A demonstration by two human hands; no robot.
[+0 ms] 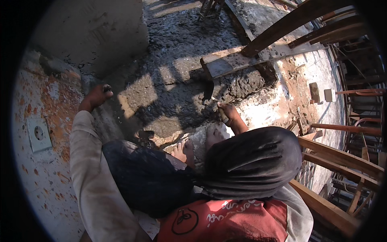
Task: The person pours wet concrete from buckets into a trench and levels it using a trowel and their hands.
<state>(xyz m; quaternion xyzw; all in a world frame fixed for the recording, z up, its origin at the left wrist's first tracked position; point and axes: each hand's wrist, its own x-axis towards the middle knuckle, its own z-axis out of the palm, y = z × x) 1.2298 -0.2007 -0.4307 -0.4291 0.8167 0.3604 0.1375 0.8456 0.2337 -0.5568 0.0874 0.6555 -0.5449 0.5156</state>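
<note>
I squat on a floor of wet grey mortar [173, 92]. My right hand [229, 113] grips the handle of a trowel [207, 82], whose dark blade stands upright at the edge of a lumpy mortar heap [244, 84]. My left hand [96, 97] reaches out to the base of the wall [48, 92], fingers curled, with a small dark bit at the fingertips; whether it holds that bit is unclear. My bare feet [186, 151] rest on a mortar-smeared slab between my knees.
A grey board [238, 60] lies across the mortar behind the heap, under a slanting wooden beam [290, 22]. A white wall socket [39, 134] sits in the spattered wall at left. Two bricks [314, 90] and timber props and rails [342, 155] are at right.
</note>
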